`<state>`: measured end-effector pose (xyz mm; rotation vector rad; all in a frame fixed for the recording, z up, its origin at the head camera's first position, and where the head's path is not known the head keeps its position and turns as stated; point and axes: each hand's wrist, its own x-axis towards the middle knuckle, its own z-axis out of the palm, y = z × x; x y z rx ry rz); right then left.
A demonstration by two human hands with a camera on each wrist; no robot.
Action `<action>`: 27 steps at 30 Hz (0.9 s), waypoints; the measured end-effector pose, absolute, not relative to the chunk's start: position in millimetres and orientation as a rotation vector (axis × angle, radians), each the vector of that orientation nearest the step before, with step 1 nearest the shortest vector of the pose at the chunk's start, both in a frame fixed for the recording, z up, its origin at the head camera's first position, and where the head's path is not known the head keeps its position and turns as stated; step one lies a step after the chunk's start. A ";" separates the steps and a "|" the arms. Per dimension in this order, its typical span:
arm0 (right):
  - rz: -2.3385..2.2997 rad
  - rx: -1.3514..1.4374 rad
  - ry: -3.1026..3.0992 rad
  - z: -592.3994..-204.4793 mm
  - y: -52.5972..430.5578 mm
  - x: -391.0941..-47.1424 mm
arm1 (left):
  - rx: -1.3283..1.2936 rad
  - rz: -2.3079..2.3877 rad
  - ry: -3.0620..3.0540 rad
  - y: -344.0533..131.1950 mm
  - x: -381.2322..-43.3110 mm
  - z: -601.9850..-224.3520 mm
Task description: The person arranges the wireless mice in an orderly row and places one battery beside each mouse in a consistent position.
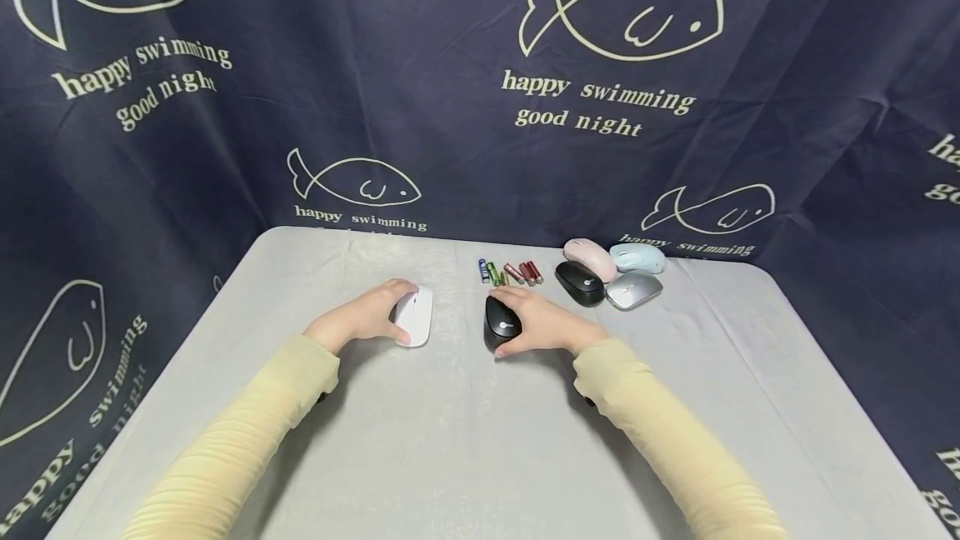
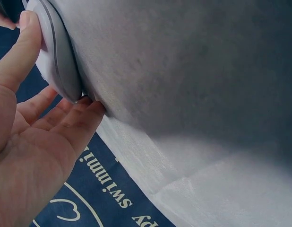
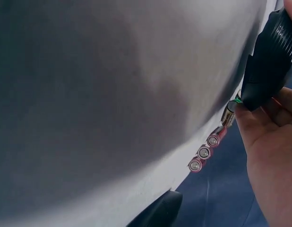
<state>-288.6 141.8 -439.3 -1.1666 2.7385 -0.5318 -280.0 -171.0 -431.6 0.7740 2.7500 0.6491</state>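
Observation:
A white computer mouse [image 1: 417, 319] is held by my left hand [image 1: 372, 312], thumb at its near end and fingers at its far end. In the left wrist view the white mouse [image 2: 58, 56] shows side-on, the left hand's fingertips [image 2: 96, 108] close to the tablecloth. To the right, my right hand [image 1: 546, 323] grips a black mouse [image 1: 497, 317] the same way, its fingers curled over the far end. The right wrist view has this black mouse [image 3: 271, 59] at upper right, its ridged side showing.
Several small batteries, blue, green and red [image 1: 531, 273], lie just beyond the right hand. Behind them to the right is a cluster of mice: pink [image 1: 590, 258], light blue [image 1: 639, 257], black [image 1: 579, 282] and silver [image 1: 634, 290]. A dark fish-print curtain [image 1: 465, 148] surrounds the white-covered table [image 1: 450, 440].

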 end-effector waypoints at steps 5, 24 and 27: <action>-0.526 -1.165 2.726 -443.0 139.9 -291.8 | 0.774 0.655 2.745 -169.4 -278.0 -428.6; -0.514 -1.174 2.698 -443.9 136.0 -298.5 | 0.772 0.654 2.740 -170.7 -279.2 -429.1; -0.504 -1.177 2.694 -444.1 135.9 -298.5 | 0.767 0.653 2.739 -170.4 -279.3 -429.1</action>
